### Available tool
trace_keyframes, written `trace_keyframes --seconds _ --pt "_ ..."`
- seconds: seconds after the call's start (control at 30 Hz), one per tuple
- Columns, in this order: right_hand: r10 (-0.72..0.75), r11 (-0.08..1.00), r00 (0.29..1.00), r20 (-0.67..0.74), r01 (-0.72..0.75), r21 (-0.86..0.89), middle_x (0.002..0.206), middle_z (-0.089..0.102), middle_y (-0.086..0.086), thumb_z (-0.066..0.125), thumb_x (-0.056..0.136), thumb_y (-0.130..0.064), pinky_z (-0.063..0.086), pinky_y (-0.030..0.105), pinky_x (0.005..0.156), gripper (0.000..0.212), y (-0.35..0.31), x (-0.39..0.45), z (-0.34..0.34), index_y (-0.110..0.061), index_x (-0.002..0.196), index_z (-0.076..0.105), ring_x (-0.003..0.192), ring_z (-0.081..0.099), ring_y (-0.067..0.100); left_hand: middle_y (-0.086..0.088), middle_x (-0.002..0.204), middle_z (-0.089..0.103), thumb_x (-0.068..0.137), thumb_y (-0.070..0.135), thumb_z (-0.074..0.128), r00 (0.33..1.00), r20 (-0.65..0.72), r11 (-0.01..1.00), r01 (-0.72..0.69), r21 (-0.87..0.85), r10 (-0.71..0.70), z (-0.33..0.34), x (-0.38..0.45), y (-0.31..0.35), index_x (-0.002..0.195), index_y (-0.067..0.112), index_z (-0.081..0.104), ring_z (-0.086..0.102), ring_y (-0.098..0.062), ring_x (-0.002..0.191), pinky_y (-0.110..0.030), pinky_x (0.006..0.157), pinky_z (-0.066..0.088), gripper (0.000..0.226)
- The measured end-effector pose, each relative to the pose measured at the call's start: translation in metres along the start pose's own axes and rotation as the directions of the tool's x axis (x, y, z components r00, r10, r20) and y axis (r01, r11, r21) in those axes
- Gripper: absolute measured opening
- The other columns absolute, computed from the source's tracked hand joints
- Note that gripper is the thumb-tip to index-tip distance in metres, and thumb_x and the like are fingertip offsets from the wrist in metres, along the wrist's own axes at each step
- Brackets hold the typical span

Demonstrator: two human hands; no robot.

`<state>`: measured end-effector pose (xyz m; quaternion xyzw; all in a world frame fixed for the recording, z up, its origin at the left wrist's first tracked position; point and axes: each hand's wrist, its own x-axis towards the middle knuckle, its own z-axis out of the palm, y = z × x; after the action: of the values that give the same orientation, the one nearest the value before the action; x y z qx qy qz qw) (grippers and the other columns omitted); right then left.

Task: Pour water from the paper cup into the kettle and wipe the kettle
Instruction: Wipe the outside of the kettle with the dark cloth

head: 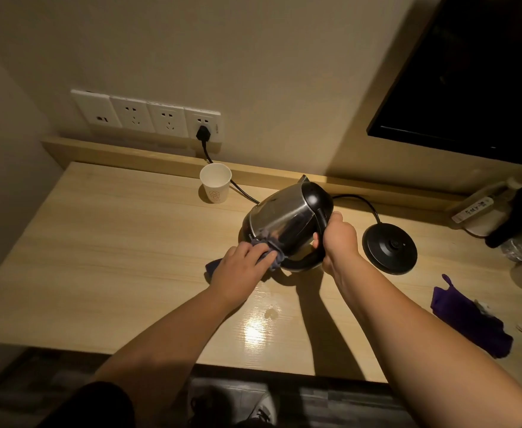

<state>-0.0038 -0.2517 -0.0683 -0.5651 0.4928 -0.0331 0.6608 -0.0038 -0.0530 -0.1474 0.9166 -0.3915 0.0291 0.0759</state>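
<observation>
Cup (pixel 215 186) logo, writing unreadable

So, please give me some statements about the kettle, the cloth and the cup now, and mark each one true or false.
1. The shiny steel kettle with black lid sits on its round black base. False: it is tilted, off the base.
2. The left hand presses a grey-blue cloth on the kettle. True.
3. The right hand grips the kettle's handle. True.
4. The white paper cup lies on its side. False: it stands upright.
</observation>
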Motion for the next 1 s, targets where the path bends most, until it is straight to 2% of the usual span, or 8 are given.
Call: trace_keyframes --seconds 0.13,0.27,0.37,0.47,0.67,0.77,0.87,1.0 --pt "-0.057 0.998 0.998 -0.019 0.056 -0.037 0.075 0.055 0.009 0.036 0.102 -0.036 0.045 0.028 0.053 0.037 -0.002 -0.004 0.004 -0.007 0.109 0.057 0.059 0.052 0.016 -0.003 0.144 0.039 0.081 0.003 0.065 0.992 0.105 0.997 0.076 -0.033 -0.073 0.003 -0.010 -0.002 0.145 0.025 0.035 0.040 -0.027 0.121 -0.038 0.097 0.038 0.075" --pt "-0.063 0.996 0.998 -0.026 0.061 -0.066 0.076 0.055 0.009 0.036 0.102 -0.037 0.047 0.030 0.059 0.035 -0.003 -0.005 0.002 -0.008 0.105 0.058 0.063 0.054 0.018 -0.002 0.138 0.046 0.082 0.007 0.069 0.978 0.051 0.961 0.210 -0.178 -0.204 -0.002 -0.009 -0.001 0.140 0.027 0.046 0.044 -0.024 0.116 -0.034 0.092 0.044 0.065" --pt "-0.077 0.993 0.997 -0.026 0.074 -0.087 0.074 0.054 0.009 0.037 0.103 -0.035 0.046 0.028 0.056 0.033 -0.003 -0.007 0.001 -0.009 0.100 0.057 0.060 0.052 0.016 -0.001 0.135 0.048 0.090 0.012 0.062 0.920 -0.043 0.859 0.345 -0.379 -0.389 -0.010 -0.009 -0.002 0.137 0.025 0.050 0.043 -0.021 0.119 -0.030 0.090 0.046 0.050" --pt "-0.104 0.990 0.994 -0.026 0.101 -0.099 0.074 0.054 0.009 0.037 0.103 -0.034 0.046 0.030 0.058 0.032 -0.001 -0.009 0.002 -0.010 0.098 0.057 0.064 0.053 0.018 0.003 0.135 0.044 0.095 0.014 0.056 0.875 -0.096 0.776 0.364 -0.515 -0.474 -0.025 0.000 0.002 0.138 0.026 0.049 0.040 -0.014 0.121 -0.023 0.091 0.042 0.046" --pt "-0.180 0.965 0.984 -0.013 0.174 -0.194 0.081 0.059 0.012 0.035 0.102 -0.035 0.046 0.037 0.066 0.035 0.001 -0.012 0.006 -0.008 0.098 0.057 0.073 0.058 0.024 -0.007 0.132 0.050 0.083 0.011 0.067 0.935 -0.246 0.923 0.159 -0.352 -0.255 -0.057 0.040 0.026 0.135 0.020 0.052 0.046 -0.029 0.116 -0.041 0.090 0.048 0.055" --pt "-0.203 0.947 0.979 -0.006 0.194 -0.257 0.089 0.064 0.015 0.034 0.102 -0.037 0.047 0.038 0.065 0.039 0.003 -0.013 0.012 -0.007 0.103 0.059 0.078 0.061 0.026 -0.010 0.139 0.044 0.080 0.017 0.071 0.976 -0.182 0.979 0.084 -0.183 -0.118 -0.061 0.054 0.033 0.141 0.019 0.043 0.042 -0.033 0.120 -0.046 0.098 0.040 0.067" --pt "-0.205 0.945 0.979 -0.008 0.196 -0.263 0.092 0.066 0.016 0.033 0.101 -0.039 0.052 0.040 0.070 0.041 0.002 -0.014 0.016 -0.007 0.105 0.059 0.083 0.063 0.028 -0.013 0.135 0.046 0.072 0.014 0.078 0.985 -0.157 0.991 0.058 -0.118 -0.076 -0.051 0.049 0.028 0.140 0.016 0.044 0.046 -0.036 0.115 -0.048 0.093 0.043 0.076" --pt "-0.181 0.963 0.983 -0.008 0.176 -0.206 0.081 0.060 0.013 0.034 0.101 -0.037 0.047 0.036 0.063 0.038 0.001 -0.014 0.014 -0.007 0.103 0.057 0.072 0.059 0.024 -0.009 0.139 0.040 0.078 0.009 0.069 0.997 -0.070 0.996 0.032 -0.081 -0.037 -0.025 0.020 0.019 0.143 0.020 0.037 0.041 -0.032 0.119 -0.044 0.097 0.039 0.074"
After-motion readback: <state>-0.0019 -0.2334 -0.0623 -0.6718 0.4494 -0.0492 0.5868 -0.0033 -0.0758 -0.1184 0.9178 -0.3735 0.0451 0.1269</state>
